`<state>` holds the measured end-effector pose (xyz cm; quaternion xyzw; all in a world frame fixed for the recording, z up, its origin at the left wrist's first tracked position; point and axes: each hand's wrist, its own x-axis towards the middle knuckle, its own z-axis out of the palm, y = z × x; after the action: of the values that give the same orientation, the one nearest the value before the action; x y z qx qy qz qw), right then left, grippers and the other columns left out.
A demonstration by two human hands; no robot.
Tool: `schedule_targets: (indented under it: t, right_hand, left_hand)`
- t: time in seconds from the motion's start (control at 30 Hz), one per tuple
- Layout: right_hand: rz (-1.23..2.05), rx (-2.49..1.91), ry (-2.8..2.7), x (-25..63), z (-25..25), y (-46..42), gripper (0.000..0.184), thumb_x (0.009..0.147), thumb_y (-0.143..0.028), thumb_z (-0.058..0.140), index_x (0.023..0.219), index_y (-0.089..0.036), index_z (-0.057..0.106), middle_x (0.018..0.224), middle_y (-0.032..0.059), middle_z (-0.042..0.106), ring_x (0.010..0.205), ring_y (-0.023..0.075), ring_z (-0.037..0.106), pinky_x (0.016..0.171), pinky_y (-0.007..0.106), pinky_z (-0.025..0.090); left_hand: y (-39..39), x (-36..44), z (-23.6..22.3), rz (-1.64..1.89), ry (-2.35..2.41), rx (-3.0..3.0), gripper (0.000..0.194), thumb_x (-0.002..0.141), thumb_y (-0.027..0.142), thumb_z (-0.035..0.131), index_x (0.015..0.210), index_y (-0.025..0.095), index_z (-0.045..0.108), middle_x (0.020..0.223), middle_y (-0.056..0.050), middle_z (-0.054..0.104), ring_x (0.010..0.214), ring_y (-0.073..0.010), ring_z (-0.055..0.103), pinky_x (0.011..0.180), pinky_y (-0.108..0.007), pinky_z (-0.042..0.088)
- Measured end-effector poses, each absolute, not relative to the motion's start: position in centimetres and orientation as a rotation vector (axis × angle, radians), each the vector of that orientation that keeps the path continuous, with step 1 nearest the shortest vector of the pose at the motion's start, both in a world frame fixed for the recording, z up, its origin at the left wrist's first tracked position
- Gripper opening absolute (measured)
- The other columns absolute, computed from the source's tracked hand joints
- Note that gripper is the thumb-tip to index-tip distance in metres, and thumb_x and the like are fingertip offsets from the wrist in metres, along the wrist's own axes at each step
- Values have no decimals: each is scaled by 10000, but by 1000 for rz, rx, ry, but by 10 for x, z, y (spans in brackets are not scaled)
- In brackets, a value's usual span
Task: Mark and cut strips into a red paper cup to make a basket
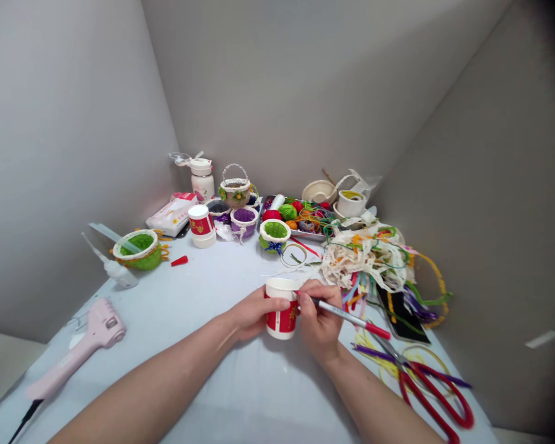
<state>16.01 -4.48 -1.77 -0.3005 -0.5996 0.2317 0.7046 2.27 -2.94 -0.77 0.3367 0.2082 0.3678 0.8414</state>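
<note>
A white paper cup (281, 322) with a red, gold-patterned band stands upright near the middle of the table. My left hand (253, 313) is closed around its left side, the thumb lying across the front. In my right hand (322, 320) is a red-ended marker pen (346, 314), gripped like a pencil. Its tip points at the cup's right side just below the rim; whether it touches I cannot tell. A red pen cap (179, 261) lies apart on the table, farther left.
A pink glue gun (90, 345) and a glue bottle (120, 274) are at left. Red-handled scissors (416, 370) and a phone (404, 320) lie at right, by a heap of lace and yarn (365, 256). Behind stand small woven baskets (244, 222), another cup (202, 227) and a yarn tray (314, 235).
</note>
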Motion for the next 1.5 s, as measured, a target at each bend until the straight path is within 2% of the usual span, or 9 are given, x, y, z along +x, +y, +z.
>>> schedule_targets:
  t: [0.27,0.47,0.57,0.83,0.97,1.17,1.5]
  right_hand:
    - [494,-688,-1335,159,-16,-44,128,905,-114,511,895,-236,474,717,-31,537,614,126,524,533,256,413]
    - [488,-699,-1346,159,-16,-44,119,907,-126,509,888,-236,468,701,-31,533,597,128,522,516,256,403]
    - [488,-701,-1350,159,-16,-44,122,906,-124,508,887,-237,466,694,-32,533,595,129,525,515,254,402]
    - [490,-696,-1338,158,-14,-44,131,902,-111,512,890,-237,477,711,-27,541,612,129,526,534,254,405]
    - [478,-706,-1347,159,-15,-44,124,904,-117,509,890,-236,476,712,-24,543,609,130,529,526,255,408]
    - [482,-705,-1342,158,-14,-44,125,901,-120,513,893,-240,477,698,-28,541,595,133,530,497,252,400]
    - [515,-684,-1343,159,-15,-44,133,906,-110,516,900,-240,490,711,-26,547,607,132,528,516,259,402]
  left_hand:
    - [-29,22,-6,759,458,711,550,645,293,852,1140,116,691,1095,-143,708,1001,-241,638,908,-332,462]
    - [-30,23,-7,768,470,699,448,660,265,839,1068,130,717,975,-105,734,881,-195,649,857,-296,465]
    - [-29,22,-8,761,467,693,453,665,266,836,1083,141,714,969,-98,739,886,-201,654,872,-308,458]
    - [-29,22,-8,753,503,686,569,614,298,867,1125,125,688,1084,-132,711,987,-240,638,899,-338,446]
    - [-29,22,-8,759,507,680,567,605,298,869,1111,117,687,1059,-132,710,969,-235,634,894,-337,446]
    - [-29,22,-9,747,543,676,602,587,313,876,1118,112,676,1128,-160,695,1046,-274,620,932,-370,431]
    - [-28,22,-8,761,543,663,535,577,291,881,1047,114,696,999,-122,714,932,-233,631,888,-345,434]
